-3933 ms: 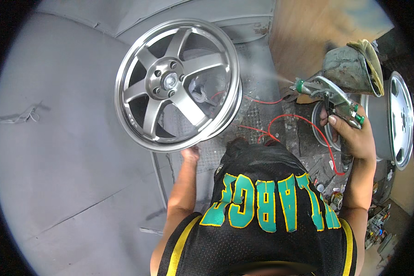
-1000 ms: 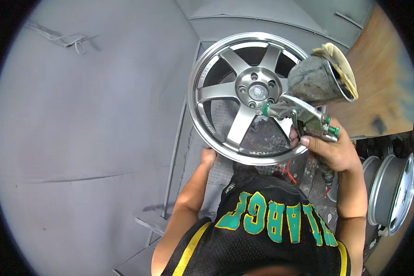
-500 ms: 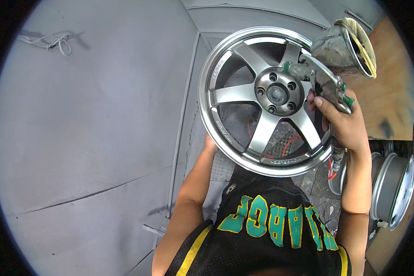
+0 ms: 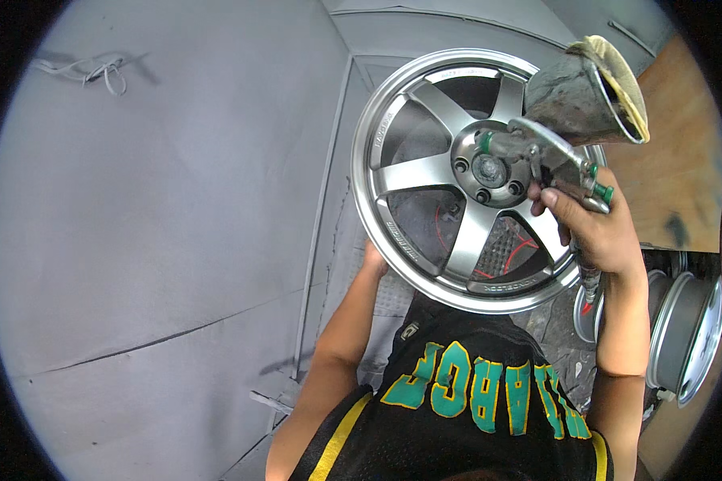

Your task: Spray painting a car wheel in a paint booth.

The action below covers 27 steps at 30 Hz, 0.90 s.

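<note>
A silver six-spoke wheel rim [image 4: 473, 250] is held up face-on in front of me. My left hand [image 4: 372, 258] grips it at the lower left edge, the fingers hidden behind it. My right hand [image 4: 586, 224] is closed round a metal spray gun [image 4: 561, 164] with green fittings, held over the rim's upper right. The gun's nozzle is in front of the hub, and its dirty cup [image 4: 573, 92] has a cream cloth-like piece over the mouth. A red hose [image 4: 587, 306] shows below the gun's handle; more red hose is visible through the spokes.
A grey-coated wall [image 4: 160, 200] fills the left, with a tied white cord [image 4: 112, 76]. A stained wooden board [image 4: 674, 176] stands at the right. Other wheels [image 4: 682, 337] stand beneath it. Grey, textured flooring [image 4: 361, 313] shows behind my arms.
The rim has moved right since the first frame, and the gun has come leftward over it. The spray visible earlier no longer shows. In the last half second the gun dipped slightly down and left.
</note>
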Tool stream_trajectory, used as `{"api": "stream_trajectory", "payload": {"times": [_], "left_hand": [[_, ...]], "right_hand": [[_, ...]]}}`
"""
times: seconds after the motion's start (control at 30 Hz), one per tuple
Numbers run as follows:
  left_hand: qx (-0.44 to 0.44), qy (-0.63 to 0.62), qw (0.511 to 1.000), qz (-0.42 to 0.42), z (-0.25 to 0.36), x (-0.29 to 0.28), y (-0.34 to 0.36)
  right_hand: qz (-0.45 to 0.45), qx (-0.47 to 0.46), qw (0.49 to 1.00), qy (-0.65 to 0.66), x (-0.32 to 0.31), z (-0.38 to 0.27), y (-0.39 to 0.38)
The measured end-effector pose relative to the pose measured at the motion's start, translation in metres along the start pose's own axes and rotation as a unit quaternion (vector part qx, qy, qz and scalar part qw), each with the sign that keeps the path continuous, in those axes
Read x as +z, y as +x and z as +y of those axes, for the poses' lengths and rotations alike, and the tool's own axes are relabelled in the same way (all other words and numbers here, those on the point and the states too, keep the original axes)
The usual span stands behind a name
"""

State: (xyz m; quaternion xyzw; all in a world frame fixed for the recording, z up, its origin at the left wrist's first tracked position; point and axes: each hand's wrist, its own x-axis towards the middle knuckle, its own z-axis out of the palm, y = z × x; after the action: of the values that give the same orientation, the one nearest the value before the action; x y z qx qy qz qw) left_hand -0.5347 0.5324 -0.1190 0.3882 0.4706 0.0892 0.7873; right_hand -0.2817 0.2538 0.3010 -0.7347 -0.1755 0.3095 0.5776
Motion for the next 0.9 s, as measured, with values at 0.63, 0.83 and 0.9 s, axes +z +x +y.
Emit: {"api": "stream_trajectory", "payload": {"times": [0.63, 0.83, 0.9], "left_hand": [[-0.03, -0.059, 0.997, -0.038, -0.023, -0.006, -0.053], [-0.068, 0.051, 0.993, -0.085, 0.038, 0.006, -0.013], [-0.132, 0.119, 0.976, -0.13, 0.109, 0.027, 0.034]], "right_hand": [[-0.086, -0.018, 0.995, 0.038, 0.014, -0.002, -0.054], [0.122, -0.009, 0.993, -0.001, 0.012, -0.002, 0.005], [0.22, 0.021, 0.975, 0.011, 0.017, -0.014, 0.027]]}}
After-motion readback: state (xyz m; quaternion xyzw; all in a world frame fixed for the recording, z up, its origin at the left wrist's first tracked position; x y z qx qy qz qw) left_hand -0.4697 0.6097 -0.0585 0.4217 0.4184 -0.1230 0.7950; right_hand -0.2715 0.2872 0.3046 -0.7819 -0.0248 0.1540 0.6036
